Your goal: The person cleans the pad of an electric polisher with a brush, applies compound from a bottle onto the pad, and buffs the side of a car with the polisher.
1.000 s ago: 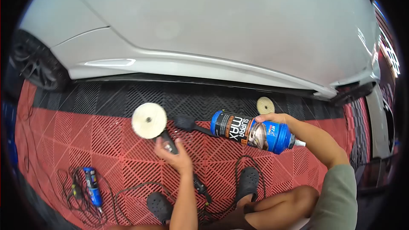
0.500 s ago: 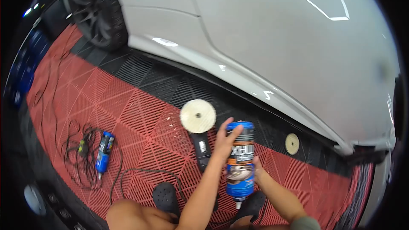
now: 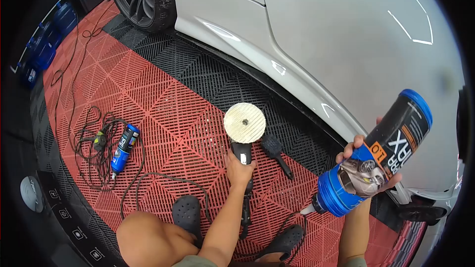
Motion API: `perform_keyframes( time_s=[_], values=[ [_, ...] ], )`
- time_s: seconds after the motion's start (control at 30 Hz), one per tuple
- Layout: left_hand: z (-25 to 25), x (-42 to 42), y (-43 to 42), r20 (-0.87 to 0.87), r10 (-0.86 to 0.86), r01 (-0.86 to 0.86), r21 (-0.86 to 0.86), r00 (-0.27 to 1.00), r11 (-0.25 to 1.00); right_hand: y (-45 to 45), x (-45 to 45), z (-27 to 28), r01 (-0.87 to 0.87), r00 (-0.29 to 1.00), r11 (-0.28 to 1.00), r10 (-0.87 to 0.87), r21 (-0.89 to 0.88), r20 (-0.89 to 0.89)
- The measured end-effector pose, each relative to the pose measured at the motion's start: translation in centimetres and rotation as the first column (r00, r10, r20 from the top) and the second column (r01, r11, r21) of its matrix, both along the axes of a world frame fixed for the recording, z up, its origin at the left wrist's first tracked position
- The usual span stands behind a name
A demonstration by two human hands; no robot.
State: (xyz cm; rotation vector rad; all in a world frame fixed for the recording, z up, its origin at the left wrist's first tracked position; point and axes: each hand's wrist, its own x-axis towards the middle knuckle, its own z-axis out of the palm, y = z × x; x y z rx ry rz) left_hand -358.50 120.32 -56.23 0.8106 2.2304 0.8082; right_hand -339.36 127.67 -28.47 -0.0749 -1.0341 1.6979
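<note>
large blue-and-black plastic bottle [image 3: 406, 118] swung rightward, left hand [image 3: 240, 172] moved off it

the right hand [image 3: 352, 149] clasps it nozzle-down; a loosened cap could drip. lower, the left grasps the black handheld polisher [image 3: 241, 149], round cream pad [image 3: 237, 131] upward; a bumped switch could spin it. beyond: glossy silver car [image 3: 326, 29].

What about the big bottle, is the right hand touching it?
Touching: the head view shows the right hand gripping the big bottle, with fingers against both sides.
</note>
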Motion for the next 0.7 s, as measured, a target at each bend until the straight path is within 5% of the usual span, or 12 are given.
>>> perform_keyframes(
  time_s=[0.1,0.2,0.27,0.3,0.4,0.67,0.7],
  values=[
    [-0.1,0.6,-0.3,0.083,0.071,-0.076,0.056,0.994,0.996,-1.3,-1.0,1.1,0.024,1.0,0.982,-0.024,-0.189,0.003],
    [-0.7,1.2,-2.5,0.242,0.044,-0.079,0.138,0.969,0.987,-0.7,1.0,2.4,0.123,0.983,0.981,-0.099,-0.15,0.156],
    [-0.2,2.7,-4.8,0.259,0.03,-0.078,0.179,0.965,0.981,-1.2,0.3,6.1,0.069,0.992,0.998,-0.068,-0.009,0.105],
    [-0.3,3.5,-6.0,0.224,0.022,-0.063,0.176,0.974,0.982,-0.8,1.0,8.7,-0.101,0.976,0.991,0.082,0.085,0.204],
    [-0.6,5.3,-8.2,0.069,-0.074,0.065,0.126,0.995,0.99,-1.7,1.3,10.8,-0.139,0.976,0.951,0.085,0.277,0.199],
    [-0.8,7.3,-7.1,0.06,-0.207,0.197,0.14,0.977,0.97,-0.9,-3.3,-5.1,0.122,0.982,0.955,-0.156,0.272,0.106],
    [-0.6,7.1,-6.9,0.062,-0.211,0.2,0.145,0.975,0.969,-1.0,-4.5,-6.2,0.291,0.919,0.925,-0.341,0.244,0.197]
  ],
)
